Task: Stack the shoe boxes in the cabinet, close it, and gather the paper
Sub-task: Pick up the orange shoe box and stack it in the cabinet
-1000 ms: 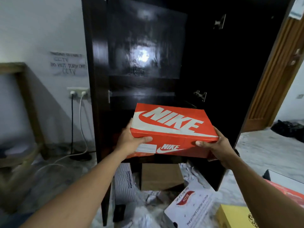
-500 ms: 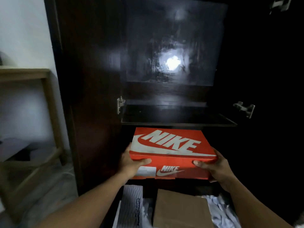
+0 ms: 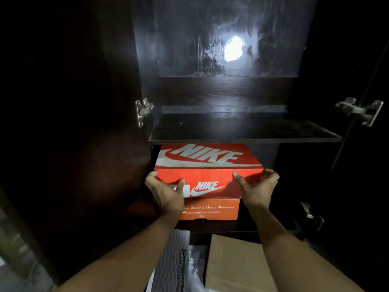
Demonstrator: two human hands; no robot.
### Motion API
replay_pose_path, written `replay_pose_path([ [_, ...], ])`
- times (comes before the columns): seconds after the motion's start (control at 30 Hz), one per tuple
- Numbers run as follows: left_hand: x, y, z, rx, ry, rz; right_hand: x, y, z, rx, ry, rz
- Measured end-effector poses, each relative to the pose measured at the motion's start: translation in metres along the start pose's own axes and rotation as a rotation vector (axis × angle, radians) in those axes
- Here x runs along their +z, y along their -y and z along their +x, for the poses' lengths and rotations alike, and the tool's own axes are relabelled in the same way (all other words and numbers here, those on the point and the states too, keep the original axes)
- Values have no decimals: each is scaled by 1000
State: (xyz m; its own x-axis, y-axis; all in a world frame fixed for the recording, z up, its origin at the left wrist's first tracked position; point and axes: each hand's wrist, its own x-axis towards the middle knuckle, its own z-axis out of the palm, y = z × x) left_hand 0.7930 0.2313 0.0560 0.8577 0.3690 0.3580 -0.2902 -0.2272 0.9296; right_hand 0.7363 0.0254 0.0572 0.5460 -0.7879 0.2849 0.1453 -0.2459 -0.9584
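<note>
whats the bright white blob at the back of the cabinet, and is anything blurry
Head view: the blob is glare on the glossy back panel; the cabinet sides sink into near-black shadow; the Nike box is lit and sharp; the brown box below looks soft.

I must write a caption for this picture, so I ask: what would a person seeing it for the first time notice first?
The orange Nike shoe box stands out most, in the middle of the dark cabinet, just under a shelf and resting on another orange box. The left hand and the right hand grip its front corners. Above, a white glare shines on the glossy back panel.
</note>
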Motion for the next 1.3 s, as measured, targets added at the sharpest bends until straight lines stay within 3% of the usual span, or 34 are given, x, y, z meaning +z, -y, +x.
replay_pose_path([
  [0.17, 23, 17, 9, 48, 62, 37, 16, -28, 20, 51, 109, 19],
  [0.37, 35, 22, 37, 62, 234, 276, 31, -20, 35, 95, 342, 81],
  [0.7, 50, 20, 77, 0, 436, 465, 52, -25, 69, 136, 442, 125],
  [0.97, 58, 26, 77, 11, 410, 478, 63, -35, 87, 168, 400, 111],
  [1.13, 51, 16, 84, 2, 466, 559, 56, -35, 84, 127, 411, -28],
  [1.27, 33, -9, 77, -23, 609, 493, 33, -76, 118, 185, 480, -202],
  [1.3, 27, -18, 72, -15, 645, 490, 20, -58, 108, 200, 491, -259],
])
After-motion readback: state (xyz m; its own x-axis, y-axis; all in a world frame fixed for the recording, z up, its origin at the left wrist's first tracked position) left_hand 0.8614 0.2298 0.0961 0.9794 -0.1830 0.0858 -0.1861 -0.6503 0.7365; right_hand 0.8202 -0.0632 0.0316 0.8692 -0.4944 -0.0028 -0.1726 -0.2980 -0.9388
